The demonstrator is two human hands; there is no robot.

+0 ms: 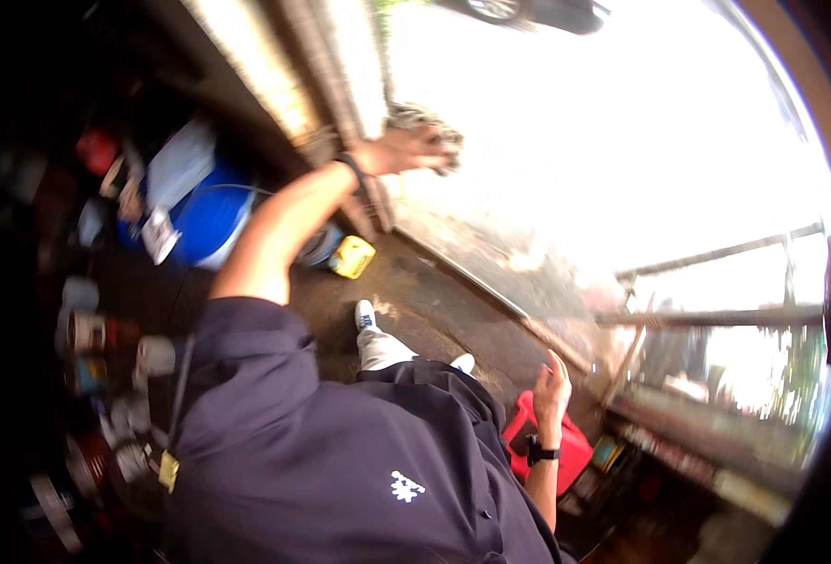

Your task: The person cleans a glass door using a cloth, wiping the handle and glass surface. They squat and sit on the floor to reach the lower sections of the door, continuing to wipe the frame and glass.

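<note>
My left arm reaches out and up toward the bright doorway. At its end, my left hand (402, 150) is closed around a crumpled, mottled grey wad (415, 115) that looks like a rag; motion smears it. The wad sticks out past the fingers on the far side and beside the wooden door post (364, 193). Lower on the right, my right hand (552, 390) hangs by my side with its fingers loosely stretched and nothing in them. Just below and behind it is a red plastic item (575, 453), partly hidden by my wrist.
A blue drum (210, 221) with pale sheets on top stands at the left. Near the post's foot sits a yellow container (351, 257). Tins and tubs (86, 331) crowd the dark left side. A sill strip (462, 274) crosses the doorway; a dark car (566, 14) is outside.
</note>
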